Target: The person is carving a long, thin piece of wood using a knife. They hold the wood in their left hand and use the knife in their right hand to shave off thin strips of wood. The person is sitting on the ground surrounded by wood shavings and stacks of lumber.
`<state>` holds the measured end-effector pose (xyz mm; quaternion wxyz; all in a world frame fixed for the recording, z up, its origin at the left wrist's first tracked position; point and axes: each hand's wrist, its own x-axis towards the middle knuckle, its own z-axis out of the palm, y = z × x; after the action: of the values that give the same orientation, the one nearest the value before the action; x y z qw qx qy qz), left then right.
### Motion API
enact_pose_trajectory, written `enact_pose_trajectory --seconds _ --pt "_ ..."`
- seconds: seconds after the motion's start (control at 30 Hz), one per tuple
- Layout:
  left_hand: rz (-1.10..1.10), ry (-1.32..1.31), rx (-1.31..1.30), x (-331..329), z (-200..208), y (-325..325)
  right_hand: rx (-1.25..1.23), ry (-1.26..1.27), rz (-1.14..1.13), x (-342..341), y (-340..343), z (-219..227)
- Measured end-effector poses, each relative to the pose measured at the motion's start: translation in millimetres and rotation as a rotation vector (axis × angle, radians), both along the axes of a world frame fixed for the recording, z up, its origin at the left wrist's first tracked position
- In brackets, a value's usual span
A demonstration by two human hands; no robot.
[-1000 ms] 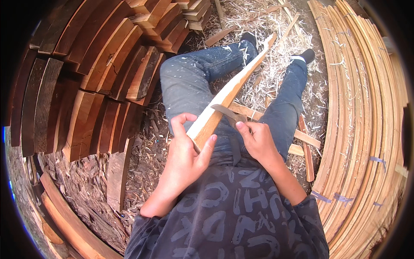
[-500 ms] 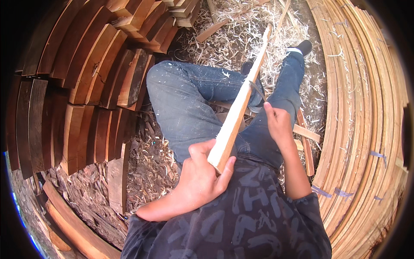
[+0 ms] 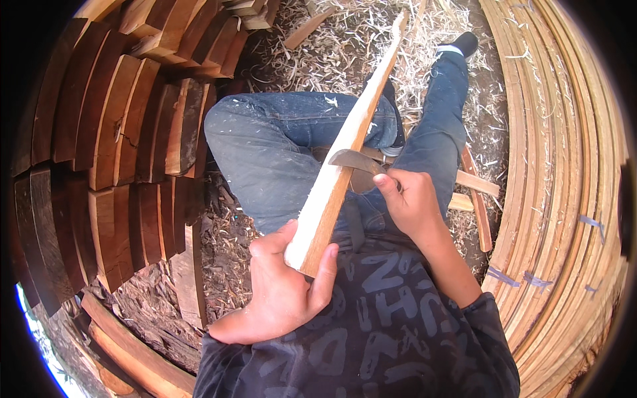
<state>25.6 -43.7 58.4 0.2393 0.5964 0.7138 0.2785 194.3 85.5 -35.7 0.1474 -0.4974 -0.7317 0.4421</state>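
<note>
A long pale wooden stick [image 3: 317, 215] slants over my lap, its wide squared end near me and its thin, knobbed end far off above the shavings. My left hand [image 3: 280, 292] grips the near end between thumb and fingers. In my right hand [image 3: 415, 202] is a curved knife [image 3: 357, 160], its dark hooked blade lying across the stick about midway along. The stick's left upper face looks freshly cut and whitish, while its right side is browner. The knife's handle is mostly hidden in my fist.
Stacked reddish-brown boards [image 3: 109, 126] rise on the left. Long bent pale strips [image 3: 531, 219] with bits of purple tape run along the right. Curly shavings [image 3: 312, 63] cover the ground ahead around my outstretched leg [image 3: 434, 113]. Short wood scraps [image 3: 476, 182] lie beside my right thigh.
My right hand has drawn the knife toward me along the stick, from farther up to nearer the left hand. The stick's near end and my left hand have shifted slightly left and down.
</note>
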Motion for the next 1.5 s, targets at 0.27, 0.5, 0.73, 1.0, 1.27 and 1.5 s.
enact_pose_trajectory --seconds 0.27,0.5,0.73,1.0,1.27,1.5 --pt "0.079 -0.088 -0.024 0.4 2.7 8.7 -0.192 -0.135 -0.244 19.2 42.2 -70.3" --pt "0.145 -0.160 -0.007 7.7 17.2 25.6 -0.065 -0.059 -0.279 61.6 51.3 -64.4" --pt "0.253 -0.026 0.265 20.0 10.4 20.2 -0.116 0.174 -0.164 25.1 18.0 -25.9" --pt "0.152 -0.113 0.028 17.0 12.1 20.5 -0.089 0.026 0.014 17.4 24.4 8.1" --pt "-0.024 0.025 0.053 20.5 13.1 22.3 -0.083 -0.137 -0.252 25.4 54.3 -42.5" --pt "0.049 -0.017 0.085 20.4 12.9 27.9 -0.127 -0.037 -0.159 42.6 39.3 -36.2"
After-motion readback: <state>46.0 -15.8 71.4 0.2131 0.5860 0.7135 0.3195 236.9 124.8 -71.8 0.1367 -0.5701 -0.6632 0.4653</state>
